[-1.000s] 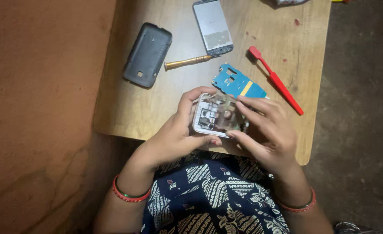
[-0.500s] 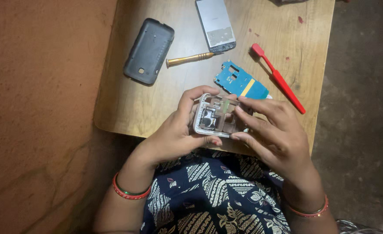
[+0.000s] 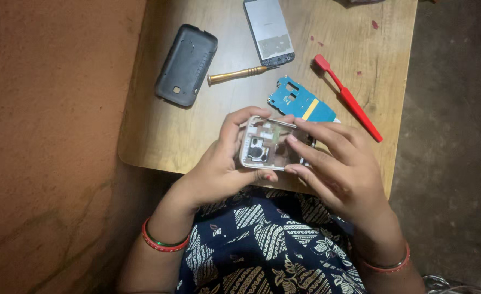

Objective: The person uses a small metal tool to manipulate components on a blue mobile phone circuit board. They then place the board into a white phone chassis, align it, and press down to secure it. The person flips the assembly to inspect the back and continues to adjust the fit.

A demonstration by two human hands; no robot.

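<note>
Silver-rimmed and stripped of its cover, the phone frame (image 3: 269, 145) sits between both hands in the head view, held just above the near edge of the wooden tabletop (image 3: 159, 130). Its long axis runs roughly from 9 to 3 o'clock, tipped a little so the right end lies lower. The left hand (image 3: 224, 163) cups the frame's 9 o'clock end, thumb underneath at its lower edge and fingers curled over the top rim, so it pinches that end. The right hand (image 3: 341, 169) comes in from 4 o'clock; its fingers (image 3: 317, 133) are spread and laid over the frame's right half, fingertips touching the open inside. Both hands touch the frame, the left gripping it more fully.

Out from the hands, a blue circuit board (image 3: 300, 103) lies at 12 o'clock, just beyond the right fingers. A red toothbrush (image 3: 349, 99) rests at 1 o'clock, slanting from 11 to 5. A brass-handled screwdriver (image 3: 236, 74) lies at 11 o'clock, near the board, its tip toward a screen panel (image 3: 269, 30) further out at 12. A dark back cover (image 3: 186, 64) lies at 10 o'clock, well apart. The tabletop is worn and pale, with a few red specks near its far right. Orange earth wall or floor fills the left; grey floor shows on the right.
</note>
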